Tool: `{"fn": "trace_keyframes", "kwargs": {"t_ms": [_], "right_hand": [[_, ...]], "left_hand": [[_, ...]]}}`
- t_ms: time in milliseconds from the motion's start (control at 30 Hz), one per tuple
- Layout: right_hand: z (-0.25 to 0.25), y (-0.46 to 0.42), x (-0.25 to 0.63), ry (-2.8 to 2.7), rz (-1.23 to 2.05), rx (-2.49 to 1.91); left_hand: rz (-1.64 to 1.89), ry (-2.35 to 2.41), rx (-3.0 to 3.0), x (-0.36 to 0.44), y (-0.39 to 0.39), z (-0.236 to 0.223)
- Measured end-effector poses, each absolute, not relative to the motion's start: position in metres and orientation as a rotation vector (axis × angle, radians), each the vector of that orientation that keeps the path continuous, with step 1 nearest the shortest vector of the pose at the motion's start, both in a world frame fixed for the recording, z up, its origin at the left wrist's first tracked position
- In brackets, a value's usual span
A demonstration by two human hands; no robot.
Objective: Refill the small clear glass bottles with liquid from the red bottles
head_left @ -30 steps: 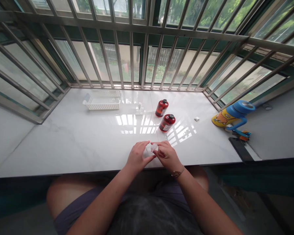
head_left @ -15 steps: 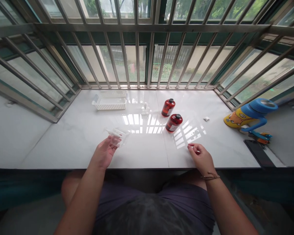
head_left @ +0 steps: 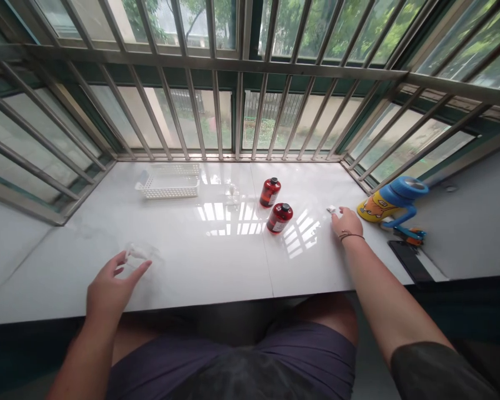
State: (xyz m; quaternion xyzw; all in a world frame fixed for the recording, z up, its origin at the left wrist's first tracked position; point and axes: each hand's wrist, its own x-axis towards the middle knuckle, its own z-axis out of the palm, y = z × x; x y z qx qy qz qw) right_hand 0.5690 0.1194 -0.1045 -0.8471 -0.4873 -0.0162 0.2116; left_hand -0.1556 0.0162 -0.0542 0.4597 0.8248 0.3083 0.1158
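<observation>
My left hand [head_left: 110, 283] holds a thin clear plastic bag [head_left: 136, 256] between thumb and fingers, low over the left part of the table. Its see-through outline is hard to make out. On the right, my right hand [head_left: 348, 223] reaches to a small white packet [head_left: 331, 209] lying on the table. Thumb and forefinger are slightly apart, right at the packet's edge; whether they touch it I cannot tell. Two red bottles with black caps, the rear one [head_left: 270, 193] and the front one [head_left: 280, 219], stand upright between my hands.
A white perforated basket [head_left: 170, 192] sits at the back left of the white table [head_left: 225, 266]. Beside it is a small clear object [head_left: 232, 194]. At right are a blue and yellow drink bottle [head_left: 389, 201], a blue-orange item [head_left: 410, 235] and a black phone [head_left: 412, 261]. Metal bars [head_left: 237, 111] line the back.
My right hand has moved forward and right to the white packet. My left hand, still with the clear bag, has gone left and nearer the table's front edge. The view has turned right.
</observation>
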Motion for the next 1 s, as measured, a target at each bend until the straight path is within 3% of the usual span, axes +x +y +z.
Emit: {"fn": "trace_keyframes", "kwargs": {"t_ms": [300,700,833,1000], "right_hand": [[-0.121,0.142,0.597,-1.559,-0.061,-2.357],[-0.132,0.032,0.565,-1.86,-0.16,-2.162],[-0.117,0.003,0.52,-2.011,-0.094,-2.021],[-0.115,-0.041,0.395,-2.211,0.184,-1.624]], "left_hand": [[1.008,2.447,1.33,-0.172,0.013,-0.069],[1.262,2.309,1.813,-0.189,0.006,-0.099],[1.321,2.304,1.873,-0.187,0.006,-0.1],[1.35,2.29,1.896,-0.186,0.008,-0.102]]}}
